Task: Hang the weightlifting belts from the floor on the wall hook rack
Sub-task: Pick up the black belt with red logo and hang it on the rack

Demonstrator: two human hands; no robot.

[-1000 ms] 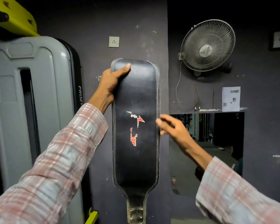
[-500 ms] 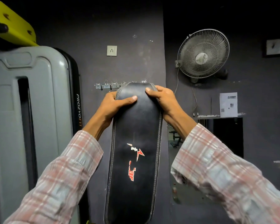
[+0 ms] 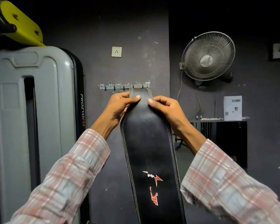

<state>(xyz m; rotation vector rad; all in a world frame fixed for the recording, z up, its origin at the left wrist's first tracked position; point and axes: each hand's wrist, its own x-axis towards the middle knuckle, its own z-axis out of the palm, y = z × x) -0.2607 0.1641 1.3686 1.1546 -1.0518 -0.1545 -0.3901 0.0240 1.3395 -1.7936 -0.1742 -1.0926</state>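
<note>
A black leather weightlifting belt (image 3: 150, 147) with white stitching and a red and white logo hangs down the middle of the view. Its narrow upper end reaches the right part of the metal wall hook rack (image 3: 113, 86), which carries several small hooks. My left hand (image 3: 120, 105) pinches the left edge of that narrow end just below the rack. My right hand (image 3: 164, 107) grips the right edge at the same height. Whether the belt is caught on a hook is hidden behind the strap. The belt's lower end runs out of frame.
A tall grey machine cover (image 3: 31, 126) with a yellow arm (image 3: 21, 25) above it stands at the left. A wall fan (image 3: 208, 56) hangs at the right, a socket (image 3: 116, 52) above the rack, and a paper notice (image 3: 232, 108) over a dark opening.
The belt slid down so that both hands now grip its narrow end instead of the wide part. That end has come up against the hook rack.
</note>
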